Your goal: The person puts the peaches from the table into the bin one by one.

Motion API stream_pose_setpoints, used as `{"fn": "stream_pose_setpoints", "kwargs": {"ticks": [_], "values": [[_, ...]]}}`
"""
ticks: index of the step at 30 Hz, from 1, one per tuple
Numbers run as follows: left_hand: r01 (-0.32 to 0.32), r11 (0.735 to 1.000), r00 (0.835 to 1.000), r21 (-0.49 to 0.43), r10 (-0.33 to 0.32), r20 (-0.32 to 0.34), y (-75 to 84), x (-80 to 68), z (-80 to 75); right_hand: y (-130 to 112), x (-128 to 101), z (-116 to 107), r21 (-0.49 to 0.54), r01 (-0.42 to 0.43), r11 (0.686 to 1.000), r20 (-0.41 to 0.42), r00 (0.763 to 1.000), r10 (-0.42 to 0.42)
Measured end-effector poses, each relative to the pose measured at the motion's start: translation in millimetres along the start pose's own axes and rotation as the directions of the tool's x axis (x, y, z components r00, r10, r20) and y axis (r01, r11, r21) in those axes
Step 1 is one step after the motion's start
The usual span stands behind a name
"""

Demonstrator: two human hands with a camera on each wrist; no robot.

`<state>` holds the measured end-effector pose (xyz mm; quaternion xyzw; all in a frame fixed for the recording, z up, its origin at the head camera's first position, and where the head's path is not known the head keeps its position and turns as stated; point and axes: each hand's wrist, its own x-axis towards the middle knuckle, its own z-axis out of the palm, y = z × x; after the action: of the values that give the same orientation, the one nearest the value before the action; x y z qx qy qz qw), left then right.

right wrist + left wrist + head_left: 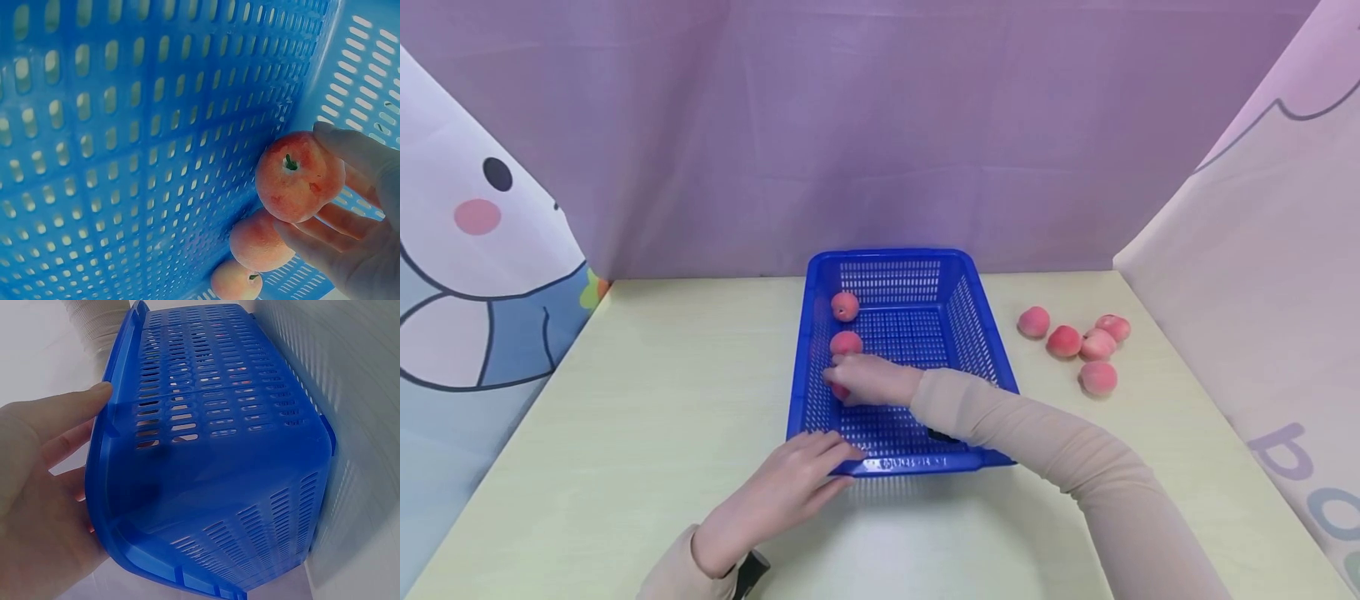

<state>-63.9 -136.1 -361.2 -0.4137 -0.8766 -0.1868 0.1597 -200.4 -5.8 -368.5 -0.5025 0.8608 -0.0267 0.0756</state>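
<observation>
- Purple cloth (865, 133) hangs at twelve o'clock behind a pale tabletop (700, 350), taking the basket as our dial's centre in the head view.
- At ten o'clock we see a cartoon panel (445, 250) with a black eye, a pink cheek and blue clothing.
- Toward four o'clock, the pale side cloth (1255, 292) carries lettering: a purple character (1281, 450), perhaps p or b, then a blue ring (1333, 512) like an o; a green mark below is cut off, so we cannot read a word.
- Raised characters run along the near rim of the blue basket (917, 462), at six o'clock, too small for us to read.
- Between seven and eight o'clock, our left hand (782, 483) grips the basket's near corner, thumb and fingers on either side of the rim.
- Our right hand (876, 381) reaches inside, its fingers curled round a peach (300, 177) near nine o'clock.
- Two more peaches (845, 307) sit beyond it along that wall, up to between ten and eleven; we cannot tell whether the held one touches its neighbour.
- Five loose peaches (1098, 378) lie on the tabletop around three o'clock.
</observation>
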Motion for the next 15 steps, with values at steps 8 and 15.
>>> {"fn": "stream_pose_setpoints", "kwargs": {"ticks": [8, 15], "values": [[-0.009, 1.0, 1.0, 0.004, 0.009, -0.009, -1.2, -0.6, 1.2, 0.6, 0.6, 0.8, 0.008, -0.001, 1.0, -0.001, 1.0, 0.001], [-0.025, 1.0, 0.999, 0.004, 0.025, -0.022, -1.8, -1.0, 2.1, 1.1, -0.1, -0.7, 0.029, -0.014, 0.999, 0.004, 1.0, 0.014]]}}
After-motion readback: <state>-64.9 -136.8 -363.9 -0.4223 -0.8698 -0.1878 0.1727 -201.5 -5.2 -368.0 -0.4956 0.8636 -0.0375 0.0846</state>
